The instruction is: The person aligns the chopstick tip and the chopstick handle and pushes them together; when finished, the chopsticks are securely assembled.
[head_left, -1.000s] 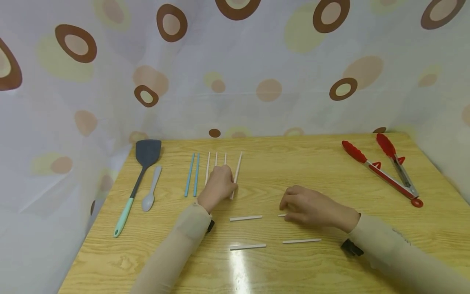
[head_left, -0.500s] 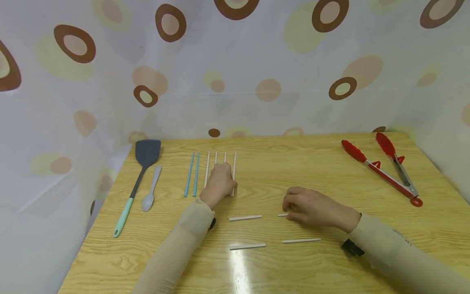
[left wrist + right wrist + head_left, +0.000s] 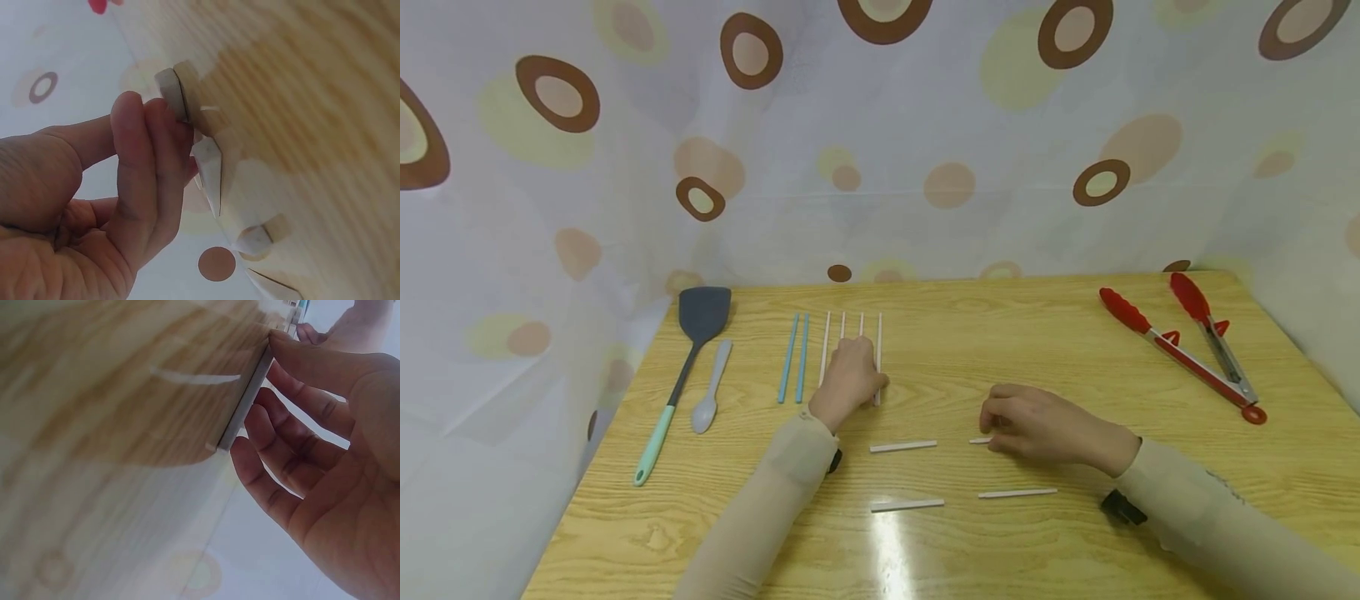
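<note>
My left hand (image 3: 852, 379) pinches the rightmost white chopstick (image 3: 879, 337) of a row lying lengthwise on the table. Its curled fingers hide the lower parts of the other white chopsticks (image 3: 861, 323) beside it. In the left wrist view, the butt of that chopstick (image 3: 172, 94) shows past the fingertips, with further white ends below. My right hand (image 3: 1045, 423) holds another white chopstick (image 3: 240, 409) between thumb and fingers, low against the tabletop. In the head view only a short tip (image 3: 979, 440) of it sticks out left of the hand.
More white sticks lie crosswise in front: one (image 3: 902, 447), a nearer one (image 3: 907, 505) and one at right (image 3: 1017, 493). Two blue chopsticks (image 3: 802, 358), a grey spoon (image 3: 705, 412) and a spatula (image 3: 662, 433) lie left. Red-tipped tongs (image 3: 1195, 362) lie at the table's (image 3: 1000, 333) right.
My left hand has swung the slanted rightmost chopstick leftward until it lies nearly parallel to the row. My right hand has shifted very slightly right and still holds its chopstick.
</note>
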Demonstrator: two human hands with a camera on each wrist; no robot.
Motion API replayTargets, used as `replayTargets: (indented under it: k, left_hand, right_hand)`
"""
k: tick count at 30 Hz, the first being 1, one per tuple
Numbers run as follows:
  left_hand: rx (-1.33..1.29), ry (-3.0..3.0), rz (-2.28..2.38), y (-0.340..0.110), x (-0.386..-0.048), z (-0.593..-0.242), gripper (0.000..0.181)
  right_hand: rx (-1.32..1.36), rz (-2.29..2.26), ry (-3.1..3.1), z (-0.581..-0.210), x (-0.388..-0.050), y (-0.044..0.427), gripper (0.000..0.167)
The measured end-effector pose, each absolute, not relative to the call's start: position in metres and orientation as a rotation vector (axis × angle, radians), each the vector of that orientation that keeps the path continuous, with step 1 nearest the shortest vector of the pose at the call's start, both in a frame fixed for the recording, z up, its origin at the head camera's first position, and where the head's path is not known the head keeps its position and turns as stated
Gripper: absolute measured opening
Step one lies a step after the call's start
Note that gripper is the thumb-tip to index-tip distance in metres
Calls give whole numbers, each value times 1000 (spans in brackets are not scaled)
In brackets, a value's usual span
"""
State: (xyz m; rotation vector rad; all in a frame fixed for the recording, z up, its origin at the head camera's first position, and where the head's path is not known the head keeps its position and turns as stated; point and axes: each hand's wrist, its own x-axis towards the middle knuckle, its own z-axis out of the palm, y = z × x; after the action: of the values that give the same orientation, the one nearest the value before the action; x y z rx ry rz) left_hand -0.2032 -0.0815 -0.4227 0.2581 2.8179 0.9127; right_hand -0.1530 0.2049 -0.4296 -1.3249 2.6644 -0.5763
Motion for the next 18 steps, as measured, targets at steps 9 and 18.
replayTargets:
  k: [9, 18]
  left_hand:
    - [379, 2849, 781, -82, -174, -411, 47]
    - [772, 2632, 562, -93, -136, -415, 40]
  right_hand:
    - [-1303, -616, 2648, -430, -153, 209, 14]
    - [-1331, -624, 2666, -431, -154, 212, 15]
